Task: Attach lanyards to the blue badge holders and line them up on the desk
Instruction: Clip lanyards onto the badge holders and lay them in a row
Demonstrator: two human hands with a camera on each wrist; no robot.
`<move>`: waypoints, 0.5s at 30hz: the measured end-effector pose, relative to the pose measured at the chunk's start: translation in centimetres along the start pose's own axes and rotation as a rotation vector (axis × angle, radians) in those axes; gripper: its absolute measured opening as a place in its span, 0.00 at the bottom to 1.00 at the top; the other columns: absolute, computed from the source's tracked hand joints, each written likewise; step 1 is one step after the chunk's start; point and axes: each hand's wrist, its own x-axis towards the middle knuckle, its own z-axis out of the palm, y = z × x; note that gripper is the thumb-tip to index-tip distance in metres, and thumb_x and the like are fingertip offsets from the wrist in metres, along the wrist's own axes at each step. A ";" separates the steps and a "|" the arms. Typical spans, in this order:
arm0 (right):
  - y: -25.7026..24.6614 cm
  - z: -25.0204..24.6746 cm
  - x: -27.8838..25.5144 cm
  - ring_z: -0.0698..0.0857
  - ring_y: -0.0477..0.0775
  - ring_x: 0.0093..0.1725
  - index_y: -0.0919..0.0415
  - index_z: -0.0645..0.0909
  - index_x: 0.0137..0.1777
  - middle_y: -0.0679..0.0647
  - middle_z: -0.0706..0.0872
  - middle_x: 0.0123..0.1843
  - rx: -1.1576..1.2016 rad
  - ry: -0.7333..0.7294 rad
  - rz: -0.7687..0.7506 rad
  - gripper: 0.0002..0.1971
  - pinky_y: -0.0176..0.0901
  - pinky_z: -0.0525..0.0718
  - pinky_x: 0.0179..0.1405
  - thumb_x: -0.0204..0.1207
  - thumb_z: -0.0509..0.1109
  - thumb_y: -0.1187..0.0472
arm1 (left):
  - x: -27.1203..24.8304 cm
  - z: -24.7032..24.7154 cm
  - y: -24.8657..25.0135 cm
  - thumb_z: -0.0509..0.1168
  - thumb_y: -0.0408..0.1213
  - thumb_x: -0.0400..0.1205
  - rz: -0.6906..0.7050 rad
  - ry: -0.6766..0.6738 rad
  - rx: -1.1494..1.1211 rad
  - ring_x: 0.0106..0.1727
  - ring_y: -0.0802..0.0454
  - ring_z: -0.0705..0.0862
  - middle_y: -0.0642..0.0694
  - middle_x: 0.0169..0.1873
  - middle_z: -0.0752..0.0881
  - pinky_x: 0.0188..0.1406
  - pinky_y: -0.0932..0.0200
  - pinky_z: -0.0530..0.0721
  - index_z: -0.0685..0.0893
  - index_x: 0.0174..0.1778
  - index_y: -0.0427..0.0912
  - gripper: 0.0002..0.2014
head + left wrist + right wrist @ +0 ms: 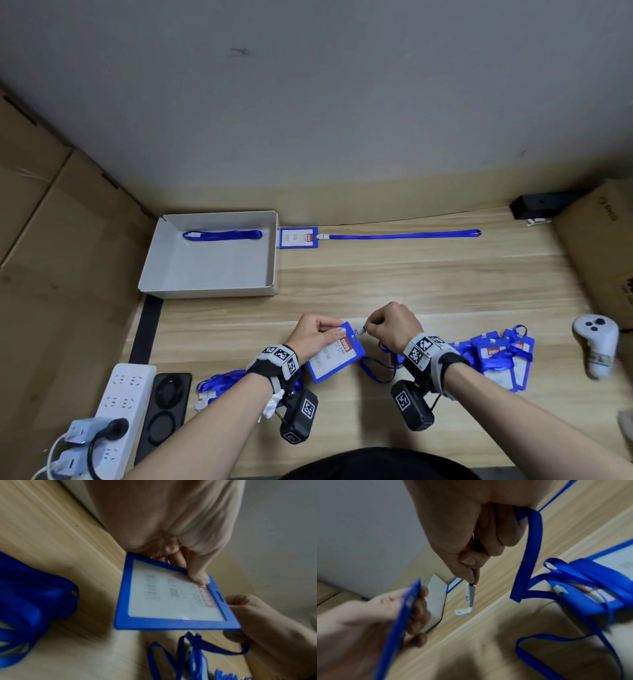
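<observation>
With the left hand [313, 334] pinching the blue badge holder [335, 353] above the desk [428, 284] and the right hand [390, 325] pinching the lanyard [526, 555] at its open white clip [468, 599], the clip's free tab should be threaded squarely through the holder's slot [219, 597], then snapped closed.

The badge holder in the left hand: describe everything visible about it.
The badge holder is a flat rectangle with a blue plastic-looking frame, a clear window over a white card with a red band, and a slot in one short edge. The left hand pinches it near the slot end, tilted above the desk. The right hand brings a lanyard clip toward it, not yet attached.
</observation>
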 end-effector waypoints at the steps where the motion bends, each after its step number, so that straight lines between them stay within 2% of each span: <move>1: 0.3 0.1 0.0 0.84 0.52 0.29 0.53 0.89 0.33 0.49 0.86 0.27 0.059 0.018 0.000 0.08 0.47 0.85 0.34 0.69 0.69 0.56 | 0.1 0.0 -0.3 0.70 0.27 0.81 -0.012 0.008 0.050 0.37 0.63 0.88 0.50 0.37 0.91 0.41 0.68 0.84 0.89 0.54 0.29 0.08; 4: 0.7 0.1 0.1 0.76 0.47 0.28 0.59 0.90 0.33 0.49 0.82 0.24 0.259 0.084 -0.027 0.08 0.43 0.79 0.32 0.72 0.72 0.60 | 0.3 -0.3 -1.2 0.69 0.28 0.81 -0.072 0.089 0.195 0.41 0.58 0.86 0.49 0.38 0.89 0.44 0.67 0.83 0.90 0.50 0.35 0.05; 8: 0.6 -0.6 -0.3 0.66 0.44 0.22 0.60 0.90 0.34 0.44 0.72 0.21 0.482 0.078 -0.063 0.08 0.34 0.67 0.23 0.75 0.74 0.62 | 0.9 -0.1 -1.1 0.65 0.37 0.84 -0.104 0.149 0.322 0.46 0.55 0.84 0.50 0.41 0.89 0.53 0.59 0.81 0.91 0.49 0.38 0.10; 11: 0.5 -1.0 -0.2 0.66 0.47 0.25 0.58 0.90 0.34 0.44 0.72 0.21 0.545 0.054 -0.089 0.09 0.36 0.67 0.26 0.76 0.75 0.63 | 0.9 0.5 0.9 0.64 0.41 0.84 -0.071 0.125 0.111 0.45 0.52 0.84 0.50 0.40 0.89 0.47 0.57 0.81 0.89 0.45 0.42 0.10; 13: 0.1 -1.3 -0.2 0.66 0.47 0.24 0.58 0.90 0.35 0.43 0.72 0.20 0.570 0.041 -0.097 0.08 0.36 0.67 0.26 0.76 0.75 0.64 | 0.6 0.9 2.5 0.63 0.41 0.86 -0.048 0.063 0.012 0.42 0.53 0.87 0.49 0.40 0.91 0.39 0.62 0.80 0.88 0.46 0.44 0.09; 15: -0.5 -1.8 -0.4 0.66 0.46 0.24 0.60 0.90 0.36 0.44 0.73 0.21 0.586 0.033 -0.118 0.08 0.35 0.68 0.25 0.76 0.75 0.64 | 0.5 1.1 3.5 0.64 0.40 0.86 0.004 0.029 0.010 0.37 0.54 0.87 0.46 0.37 0.90 0.33 0.66 0.80 0.87 0.45 0.42 0.09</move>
